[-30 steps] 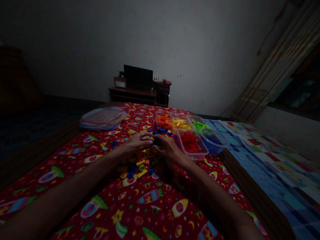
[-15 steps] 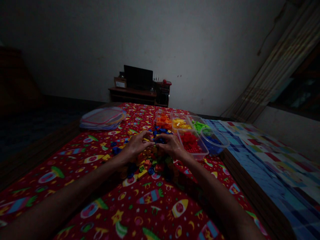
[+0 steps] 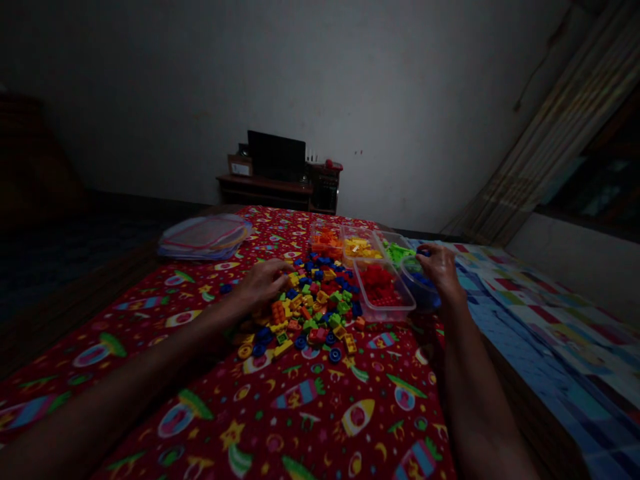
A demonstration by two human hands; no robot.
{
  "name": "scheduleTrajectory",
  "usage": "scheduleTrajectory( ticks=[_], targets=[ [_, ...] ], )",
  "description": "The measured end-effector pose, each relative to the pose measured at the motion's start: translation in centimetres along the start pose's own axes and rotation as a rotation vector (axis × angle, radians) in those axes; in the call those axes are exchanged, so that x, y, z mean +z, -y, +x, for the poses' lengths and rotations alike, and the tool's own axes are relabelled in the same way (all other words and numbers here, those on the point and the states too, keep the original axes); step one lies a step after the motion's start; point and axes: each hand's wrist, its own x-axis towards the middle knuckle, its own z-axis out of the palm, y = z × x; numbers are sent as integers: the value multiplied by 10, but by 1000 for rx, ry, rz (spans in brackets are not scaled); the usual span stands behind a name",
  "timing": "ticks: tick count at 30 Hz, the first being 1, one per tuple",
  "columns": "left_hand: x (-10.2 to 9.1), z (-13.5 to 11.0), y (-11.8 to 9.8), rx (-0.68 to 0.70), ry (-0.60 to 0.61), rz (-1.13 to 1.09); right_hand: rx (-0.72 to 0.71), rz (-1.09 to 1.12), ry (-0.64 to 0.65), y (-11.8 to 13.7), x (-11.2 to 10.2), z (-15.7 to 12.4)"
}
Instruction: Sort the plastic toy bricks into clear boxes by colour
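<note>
My right hand is raised over the round clear tub, which holds blue bricks. Its fingers are closed on a dark blue toy brick that shows at the fingertips. At the left side of a mixed pile of toy bricks, my left hand hovers low with fingers bent, thumb and forefinger slightly apart. Nothing shows between them. The pile has yellow, blue, green, red and orange pieces, with a few blue wheel-like rounds at its near edge.
Clear boxes hold sorted bricks: orange, yellow, green and red. Stacked clear lids lie at the left on the red patterned cloth. A blue checked spread lies to the right.
My hands, together over the pile before, are now apart. The right has moved right to above the blue tub with a blue brick; the left has shifted slightly left, uncovering the pile.
</note>
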Motion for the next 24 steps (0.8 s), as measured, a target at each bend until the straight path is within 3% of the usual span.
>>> scheduleTrajectory(
  ticks=[4,8,12,16,20,24],
  targets=[
    [11,-1,8,132,44,19,21,-121,-2,-8,2,-4],
    [21,-5,16,211,85,5,-117,-23,-17,26,3,-8],
    [9,0,19,253,109,24,-308,176,213,79,7,-27],
    [-23,3,31,95,103,50,-602,219,495,124,14,-63],
    [-41,-34,62,-51,209,89,-767,235,599,146,18,-91],
    [-33,-99,84,-142,315,80,-802,209,579,147,23,-98]
  ],
)
